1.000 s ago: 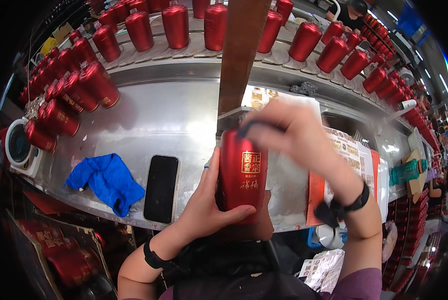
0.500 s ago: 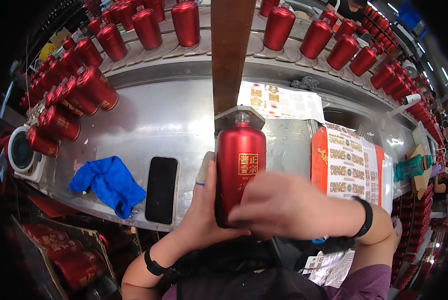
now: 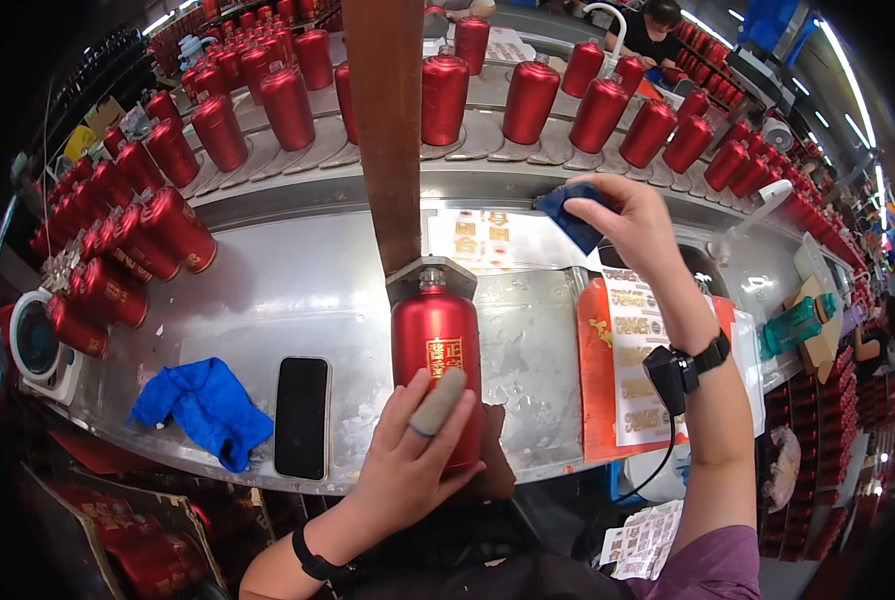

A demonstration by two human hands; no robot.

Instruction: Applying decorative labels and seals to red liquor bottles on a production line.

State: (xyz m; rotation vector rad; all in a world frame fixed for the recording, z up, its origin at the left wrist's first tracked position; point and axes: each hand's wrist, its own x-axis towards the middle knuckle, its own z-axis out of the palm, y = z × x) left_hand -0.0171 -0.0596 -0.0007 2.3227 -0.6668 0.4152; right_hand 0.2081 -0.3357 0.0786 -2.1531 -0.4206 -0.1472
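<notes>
A red bottle [image 3: 434,352] with a gold label stands upright on the metal table [image 3: 288,290], its neck under a grey bracket at the foot of a brown post [image 3: 388,130]. My left hand [image 3: 416,458] grips the bottle's lower part, one finger wrapped in a grey sleeve. My right hand [image 3: 628,228] is raised to the right, above the table's back edge, and pinches a small dark blue cloth [image 3: 571,213]. A dark band sits on each wrist.
Rows of red bottles [image 3: 528,100] fill the conveyor behind and the left side. A blue rag [image 3: 206,405] and black phone [image 3: 302,415] lie at front left. Orange and white label sheets [image 3: 636,360] lie at right, near a teal bottle [image 3: 794,325].
My right hand left the bottle's front and rose to the right with the blue cloth. The left hand keeps its hold on the bottle.
</notes>
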